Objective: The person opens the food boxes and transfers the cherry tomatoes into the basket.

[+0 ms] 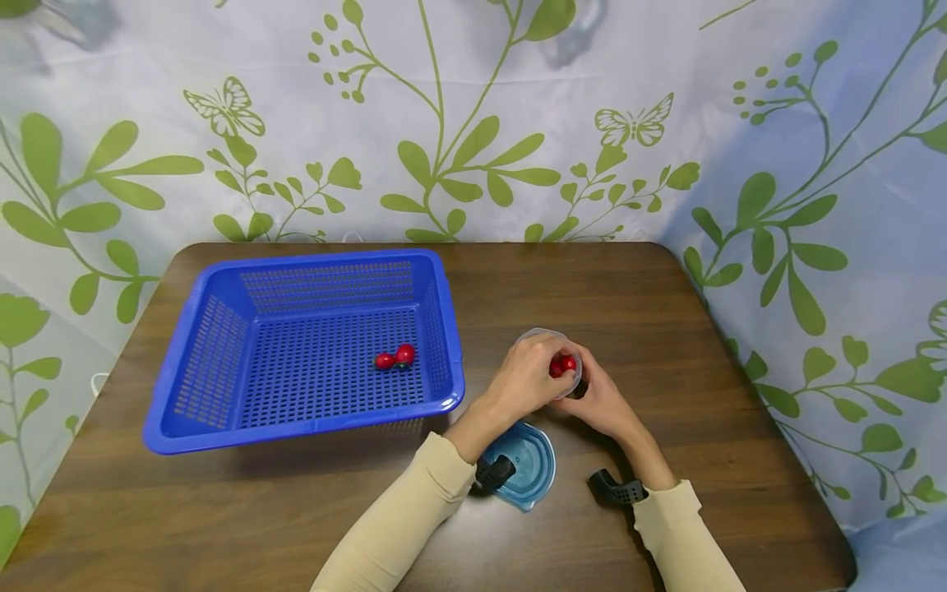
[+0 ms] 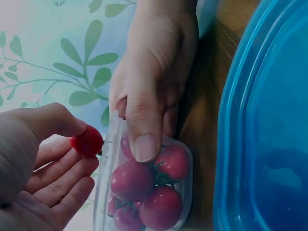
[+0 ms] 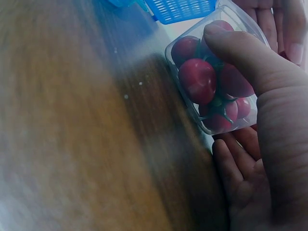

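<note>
My right hand (image 1: pixel 602 401) grips a clear plastic container (image 3: pixel 175 53), thumb along its wall and fingers beneath it. Several red cherry tomatoes (image 3: pixel 197 81) with green stems show through its side. Over the container's mouth, my left hand (image 1: pixel 524 372) pinches one small cherry tomato (image 2: pixel 87 141) between thumb and forefinger; its other fingers are loosely bent. A blue plastic lid (image 1: pixel 534 464) lies on the table under the left wrist. Two more cherry tomatoes, among them a round tomato (image 1: pixel 404 354), sit in the right part of a blue basket (image 1: pixel 303 426).
The basket, with slotted walls, stands on the left of the brown wooden table (image 1: pixel 592 288). A white curtain (image 1: pixel 473 99) with green leaf prints hangs behind the table and along its sides. Black wrist mounts (image 1: pixel 617 489) sit on both forearms.
</note>
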{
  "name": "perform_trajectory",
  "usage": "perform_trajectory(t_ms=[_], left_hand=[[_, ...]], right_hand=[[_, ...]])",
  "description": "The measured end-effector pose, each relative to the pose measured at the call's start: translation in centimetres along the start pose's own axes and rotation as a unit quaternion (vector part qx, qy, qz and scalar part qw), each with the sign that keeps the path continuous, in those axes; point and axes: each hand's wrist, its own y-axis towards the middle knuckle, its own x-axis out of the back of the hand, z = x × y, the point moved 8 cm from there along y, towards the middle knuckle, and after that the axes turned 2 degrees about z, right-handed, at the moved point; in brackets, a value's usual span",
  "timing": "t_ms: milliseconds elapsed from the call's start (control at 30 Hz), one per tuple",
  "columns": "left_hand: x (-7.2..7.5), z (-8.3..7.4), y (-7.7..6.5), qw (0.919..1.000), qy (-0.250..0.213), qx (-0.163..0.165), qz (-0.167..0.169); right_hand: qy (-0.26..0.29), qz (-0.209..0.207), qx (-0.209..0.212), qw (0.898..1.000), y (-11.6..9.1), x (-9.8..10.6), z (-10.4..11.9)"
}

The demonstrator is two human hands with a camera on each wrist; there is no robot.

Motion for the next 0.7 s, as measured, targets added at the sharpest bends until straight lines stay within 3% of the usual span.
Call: perform_trajectory(t_ms=[300, 700], left_hand=[[0.8, -0.5, -0.1, 1.0, 0.003, 0.001, -0.004], [2.8, -1.2, -0.5, 0.9996, -0.026, -0.005, -0.011]], right_hand=[[-0.008, -0.001, -0.005, 1.0, 0.0, 0.0, -0.1], [-0.006, -0.008, -0.002, 1.0, 0.1, 0.0, -0.1]])
